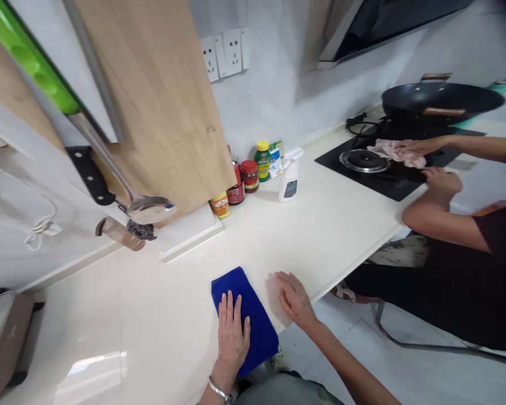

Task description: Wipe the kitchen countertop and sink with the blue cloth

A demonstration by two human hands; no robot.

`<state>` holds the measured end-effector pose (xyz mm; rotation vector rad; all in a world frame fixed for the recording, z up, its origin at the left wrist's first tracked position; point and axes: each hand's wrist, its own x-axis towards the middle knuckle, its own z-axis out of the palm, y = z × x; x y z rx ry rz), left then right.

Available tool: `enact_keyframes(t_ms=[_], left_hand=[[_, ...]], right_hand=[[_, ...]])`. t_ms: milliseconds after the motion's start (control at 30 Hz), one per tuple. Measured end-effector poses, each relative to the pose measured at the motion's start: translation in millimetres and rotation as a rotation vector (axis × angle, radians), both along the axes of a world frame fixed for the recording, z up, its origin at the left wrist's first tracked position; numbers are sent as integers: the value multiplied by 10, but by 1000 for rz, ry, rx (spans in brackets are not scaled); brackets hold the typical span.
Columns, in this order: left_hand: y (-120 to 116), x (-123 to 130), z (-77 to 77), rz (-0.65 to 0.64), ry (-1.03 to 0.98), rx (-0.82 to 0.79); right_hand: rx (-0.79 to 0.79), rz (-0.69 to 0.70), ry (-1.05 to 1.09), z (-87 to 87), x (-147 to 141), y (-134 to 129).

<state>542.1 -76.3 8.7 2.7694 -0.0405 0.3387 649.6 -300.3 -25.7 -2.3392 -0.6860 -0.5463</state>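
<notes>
My left hand (231, 337) lies flat, palm down, on a folded blue cloth (253, 326) on the cream countertop (160, 315). A silver bangle circles that wrist. My right hand (293, 301) rests on the bare counter just right of the cloth, fingers spread, near the counter's front edge. Neither hand grips anything. Across the counter, a co-worker's hands (430, 160) work on a black gas hob (371, 174), one holding a crumpled pink cloth (396, 153).
A wooden cutting board (160, 101), a green-handled spatula (37, 62) and a black-handled knife (90, 174) hang at left. Several sauce jars (249, 175) and a white spray bottle (290, 177) stand along the wall. A black wok (441, 101) sits at the back of the hob.
</notes>
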Motion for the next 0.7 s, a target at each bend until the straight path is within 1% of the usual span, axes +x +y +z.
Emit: enact_keyframes(t_ms=[100,200,267,333,433,533,633,700], left_hand=[[-99,165,-45,-40,17,60],[-177,244,-99,-26,35,133],[-186,247,-95,-34,52,159],[-156,233,-48,-76,85,160],[-69,218,61,-198,167,155],[19,233,143,-305,251,159],[54,277,175,-341,297,169],[32,308,177,-360,316,180]], right_hand=[[-38,-132,18,-41,294,-421],[-62,-188,59,-57,538,-643],[-85,-191,94,-50,630,-710],[-108,-172,130,-33,671,-754],[-133,-128,167,-13,686,-811],[-126,-136,176,-27,697,-838],[-96,-163,170,-64,705,-834],[-73,-163,171,-85,704,-825]])
